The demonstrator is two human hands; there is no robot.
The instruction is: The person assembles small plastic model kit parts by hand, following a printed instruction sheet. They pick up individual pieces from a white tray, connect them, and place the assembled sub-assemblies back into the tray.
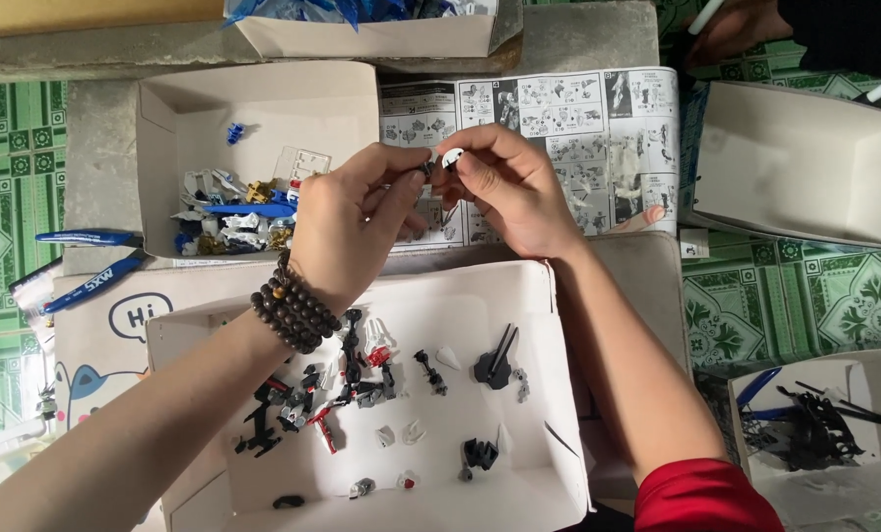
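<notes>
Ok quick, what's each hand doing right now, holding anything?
Left hand: fingers pinched shut on a small dark part.
Right hand: fingertips closed on a small white round part.

Green patterned floor (815, 296) under grey slab (96, 167), white boxes (263, 99), instruction sheet (578, 128), blue nippers (91, 238).

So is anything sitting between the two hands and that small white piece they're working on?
Nothing visible. The small white piece is already pinched in the right hand, and the left hand meets it with a small dark part, above the instruction sheet.
</notes>
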